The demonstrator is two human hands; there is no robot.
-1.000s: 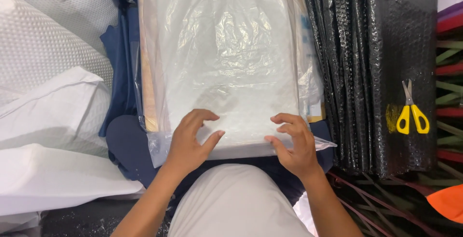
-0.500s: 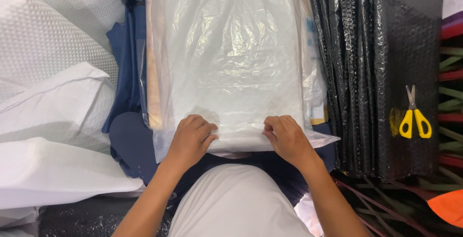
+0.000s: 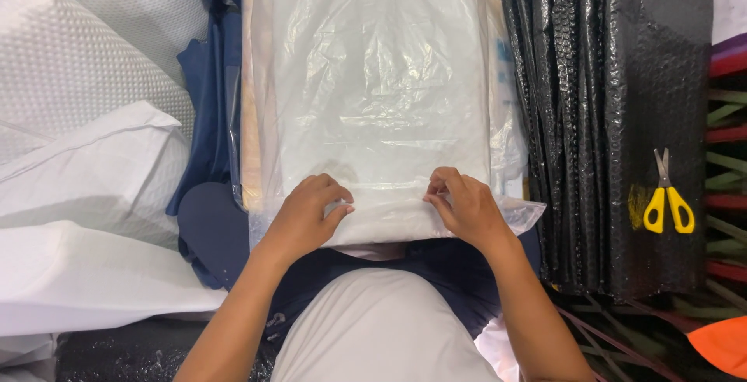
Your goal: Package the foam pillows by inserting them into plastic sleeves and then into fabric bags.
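2 hands: left hand (image 3: 305, 217), right hand (image 3: 465, 209). 1 clear plastic bag (image 3: 377, 102). 1 pr yellow scissors (image 3: 666, 201), right side. 1 stack black bubble wrap (image 3: 615, 117).

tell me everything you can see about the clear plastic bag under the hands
The clear plastic bag is thin, glossy and wrinkled, with something flat and white inside. It lies flat, lengthwise away from the person, on top of a stack of similar bags. The left hand and right hand both press and pinch its near edge, fingers curled. Black bubble wrap lies to its right, dark blue cloth to its left.
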